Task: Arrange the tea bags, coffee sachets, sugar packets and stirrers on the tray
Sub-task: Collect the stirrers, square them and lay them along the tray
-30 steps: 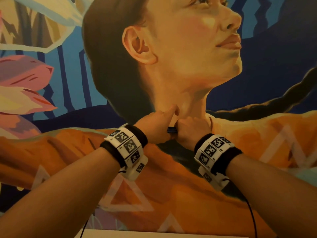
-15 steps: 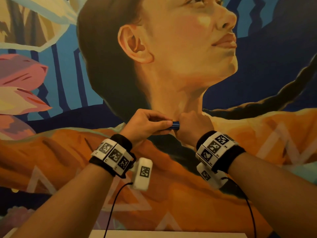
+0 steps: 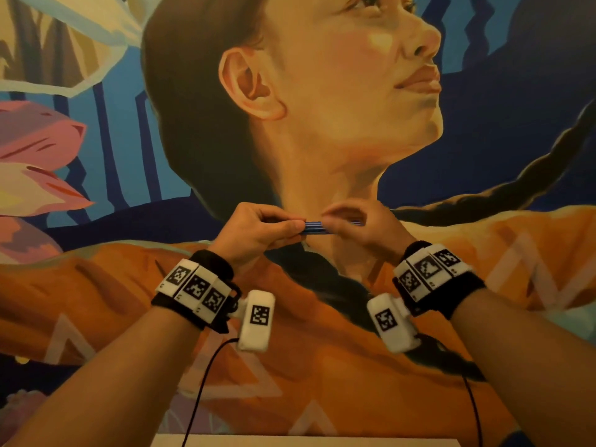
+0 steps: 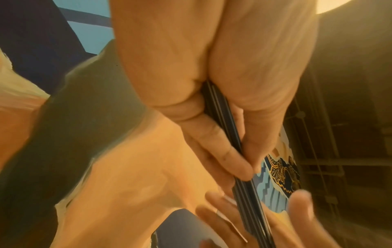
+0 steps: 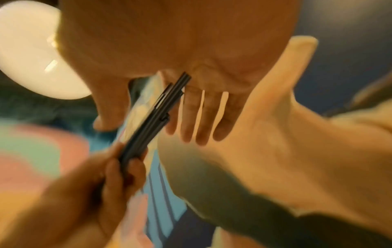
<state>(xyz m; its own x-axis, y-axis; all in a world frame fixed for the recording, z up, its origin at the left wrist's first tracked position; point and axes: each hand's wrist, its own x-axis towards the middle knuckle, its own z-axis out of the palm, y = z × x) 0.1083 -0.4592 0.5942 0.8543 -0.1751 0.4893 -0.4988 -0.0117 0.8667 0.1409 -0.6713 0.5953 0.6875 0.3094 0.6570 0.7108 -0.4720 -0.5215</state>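
A bundle of dark blue stirrers [image 3: 314, 227] is held level at chest height in front of a painted wall. My left hand [image 3: 298, 229] grips its left part, with thumb and fingers curled round it [image 4: 248, 161]. My right hand [image 3: 342, 221] is at the bundle's right end and looks blurred. In the right wrist view the stirrers [image 5: 148, 124] lie between its thumb and its straight fingers [image 5: 199, 117], with their end against the palm. No tray, tea bags, sachets or sugar packets are in view.
A large mural [image 3: 322, 124] of a person's head and orange clothing fills the wall ahead. The edge of a white surface [image 3: 306, 441] shows at the bottom. A round lit lamp [image 5: 31, 50] is overhead. Cables hang from both wrist cameras.
Both hands rose a little with the stirrers. My left hand turned and now grips the bundle from the side. My right hand's fist loosened to straight fingers at the bundle's end.
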